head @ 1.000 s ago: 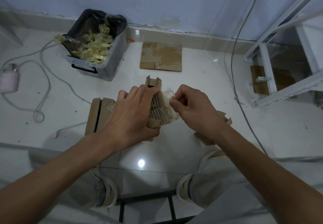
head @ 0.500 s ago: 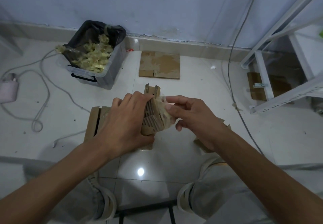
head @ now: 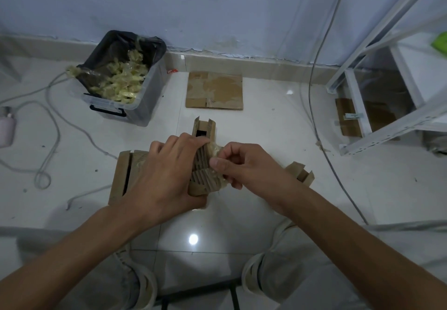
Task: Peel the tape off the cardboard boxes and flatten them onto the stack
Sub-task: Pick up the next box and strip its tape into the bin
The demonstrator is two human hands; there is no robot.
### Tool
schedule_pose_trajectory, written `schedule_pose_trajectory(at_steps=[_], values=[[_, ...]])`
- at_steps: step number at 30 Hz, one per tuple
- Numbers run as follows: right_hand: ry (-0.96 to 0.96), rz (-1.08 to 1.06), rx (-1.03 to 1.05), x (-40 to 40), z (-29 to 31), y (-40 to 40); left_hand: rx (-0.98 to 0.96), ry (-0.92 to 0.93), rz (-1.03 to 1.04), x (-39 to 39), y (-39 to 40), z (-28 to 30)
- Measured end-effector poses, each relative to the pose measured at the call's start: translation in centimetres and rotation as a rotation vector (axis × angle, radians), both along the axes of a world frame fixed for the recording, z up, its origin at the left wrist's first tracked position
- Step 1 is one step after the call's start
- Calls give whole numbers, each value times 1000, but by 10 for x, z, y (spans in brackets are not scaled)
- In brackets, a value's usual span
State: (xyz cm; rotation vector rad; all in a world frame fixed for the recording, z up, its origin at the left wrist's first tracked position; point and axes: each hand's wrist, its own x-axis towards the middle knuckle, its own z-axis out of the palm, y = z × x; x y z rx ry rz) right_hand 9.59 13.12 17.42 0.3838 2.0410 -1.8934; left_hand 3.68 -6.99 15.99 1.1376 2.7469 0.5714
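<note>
1. Over the last second the right hand (head: 244, 164) had slid from the right edge of the small cardboard box (head: 205, 159) onto its torn face, thumb and forefinger pinched on the clear tape (head: 216, 151) that bunched up there.
2. The left hand (head: 167, 176) had stayed wrapped around the box's left side, fingers curled over the top and thumb underneath, holding it just above the floor at the centre of the frame.
3. The box sat slightly higher in the frame than a second before, mostly because the view had tilted down.
4. Judging by the loose film and the bare corrugation under it, the peel was well along on that face but not finished; the box remained tube-shaped, not flattened.
5. Another box (head: 125, 174) lay on the floor left of centre, partly behind the left hand, and a further piece (head: 301, 173) showed behind the right wrist.
6. The flattened stack (head: 215, 90) lay at upper centre by the wall, untouched; the lined bin (head: 121, 80) at upper left held wads of removed tape.
</note>
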Motion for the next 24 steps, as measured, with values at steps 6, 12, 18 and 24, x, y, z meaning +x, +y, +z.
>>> schedule_pose_trajectory(at_steps=[6,12,18,24], values=[[70,29,284,-4,2,2,-32,7,-25,-3,2,-1],[259,29,479,4,-10,0,-67,66,-26,-6,-1,-2],[311,-51,530,2,-18,8,-58,12,-22,-4,2,3],[364,-168,564,4,-20,-3,-10,-23,25,-3,6,5]])
